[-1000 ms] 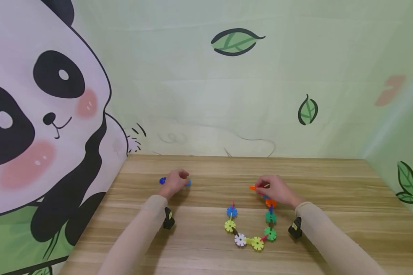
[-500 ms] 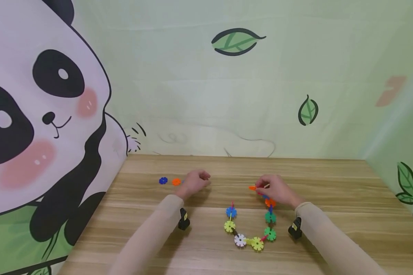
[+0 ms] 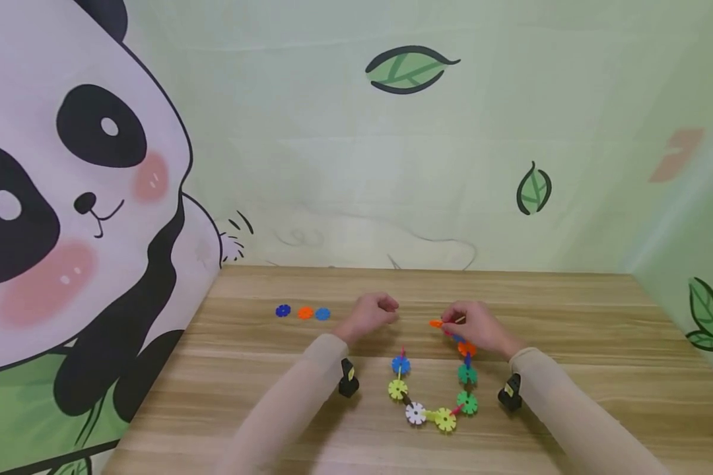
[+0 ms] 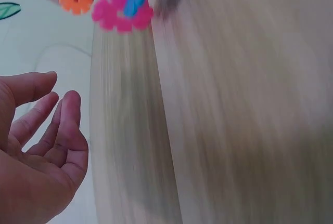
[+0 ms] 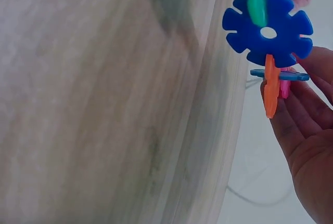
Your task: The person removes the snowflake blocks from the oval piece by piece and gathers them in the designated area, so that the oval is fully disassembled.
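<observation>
My right hand [image 3: 474,324] pinches one end of a chain of interlocking notched plastic snowflake discs, raised off the table. An orange disc [image 3: 436,324] sticks out at its fingertips. In the right wrist view, a dark blue disc [image 5: 296,29], an orange one [image 5: 270,94] and a lighter blue one [image 5: 258,73] slot together by the fingers. The chain curves in a U, through a green disc [image 3: 467,402] and a white disc [image 3: 416,413], to a blue disc [image 3: 401,365] at left. Just left of the right hand, my left hand [image 3: 371,313] hovers with bent, parted fingers and holds nothing.
Three loose discs lie in a row at the table's back left: dark blue [image 3: 282,311], orange [image 3: 305,313] and blue [image 3: 323,314]. Behind the wooden table [image 3: 570,297] stands a wall with a printed panda and leaves.
My left hand has moved right, away from the loose discs, uncovering the orange and blue ones, and now nears the right hand. The right hand has stayed in place with the chain.
</observation>
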{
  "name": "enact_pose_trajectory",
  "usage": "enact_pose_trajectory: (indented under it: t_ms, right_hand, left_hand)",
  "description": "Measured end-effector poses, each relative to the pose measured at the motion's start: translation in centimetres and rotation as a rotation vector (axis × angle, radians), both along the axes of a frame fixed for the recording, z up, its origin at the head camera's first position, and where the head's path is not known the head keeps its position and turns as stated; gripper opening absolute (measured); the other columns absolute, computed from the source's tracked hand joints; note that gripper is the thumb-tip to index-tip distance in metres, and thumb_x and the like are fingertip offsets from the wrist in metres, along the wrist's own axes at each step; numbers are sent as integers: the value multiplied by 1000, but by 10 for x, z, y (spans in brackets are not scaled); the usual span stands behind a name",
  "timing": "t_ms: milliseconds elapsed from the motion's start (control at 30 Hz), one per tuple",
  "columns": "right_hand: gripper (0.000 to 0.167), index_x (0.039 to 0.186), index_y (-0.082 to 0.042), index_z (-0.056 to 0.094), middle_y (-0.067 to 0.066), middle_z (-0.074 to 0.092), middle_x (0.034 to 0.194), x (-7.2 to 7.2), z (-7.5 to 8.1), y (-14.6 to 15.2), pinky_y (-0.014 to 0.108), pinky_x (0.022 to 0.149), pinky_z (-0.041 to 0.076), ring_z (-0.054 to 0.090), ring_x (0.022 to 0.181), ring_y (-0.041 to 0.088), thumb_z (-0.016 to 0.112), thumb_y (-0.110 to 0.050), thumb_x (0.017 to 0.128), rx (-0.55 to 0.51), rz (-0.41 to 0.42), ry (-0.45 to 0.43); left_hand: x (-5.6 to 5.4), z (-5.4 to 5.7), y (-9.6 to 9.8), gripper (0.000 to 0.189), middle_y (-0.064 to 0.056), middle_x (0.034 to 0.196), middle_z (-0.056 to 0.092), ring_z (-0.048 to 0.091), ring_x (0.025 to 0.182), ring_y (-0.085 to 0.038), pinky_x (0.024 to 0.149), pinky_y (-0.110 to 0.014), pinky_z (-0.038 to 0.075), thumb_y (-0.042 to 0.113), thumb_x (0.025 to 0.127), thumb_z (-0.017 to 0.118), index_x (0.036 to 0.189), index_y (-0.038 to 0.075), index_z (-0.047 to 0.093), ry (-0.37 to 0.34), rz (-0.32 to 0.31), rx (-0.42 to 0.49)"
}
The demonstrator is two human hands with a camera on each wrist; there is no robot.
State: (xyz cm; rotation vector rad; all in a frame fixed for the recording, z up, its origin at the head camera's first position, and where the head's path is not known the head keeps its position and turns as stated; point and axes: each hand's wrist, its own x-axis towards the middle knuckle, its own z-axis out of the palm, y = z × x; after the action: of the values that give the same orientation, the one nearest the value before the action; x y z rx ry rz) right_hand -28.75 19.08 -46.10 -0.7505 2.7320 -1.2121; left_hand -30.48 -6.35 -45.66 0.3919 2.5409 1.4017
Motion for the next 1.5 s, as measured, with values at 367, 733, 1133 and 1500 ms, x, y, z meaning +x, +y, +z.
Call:
enact_pose_trajectory:
  t_ms: [367,733,1133,1500]
  right_hand:
    - [7,84,-5,65,3,65,88,-2,-2,-2,34,75,54,62,83,18,70,-10,86,-13,-2,16]
    - [9,88,-5,66,2,65,90,-4,0,-3,33,76,54,62,83,17,71,-14,86,-12,0,19]
    - [6,90,-8,67,2,65,93,-3,0,-7,33,77,54,62,87,19,71,-9,85,-21,46,-4]
    - [12,91,-5,62,4,64,86,-5,-7,-2,30,65,53,62,77,18,71,-6,83,10,46,-87]
  left_hand:
    - [9,-5,35,18,-7,91,66,61,81,-19,72,-28,51,3,85,67,102,-4,65,-54,-78,106]
    - [11,-3,48,12,-6,89,65,61,82,-22,66,-25,48,5,84,70,96,4,67,-58,-46,101]
    - [11,-6,58,7,-10,79,65,59,73,-23,59,-19,44,-5,78,71,81,-1,66,64,-43,101]
    - [10,-10,53,9,-11,79,64,52,65,-13,54,-19,41,-6,78,71,80,-1,64,46,14,113]
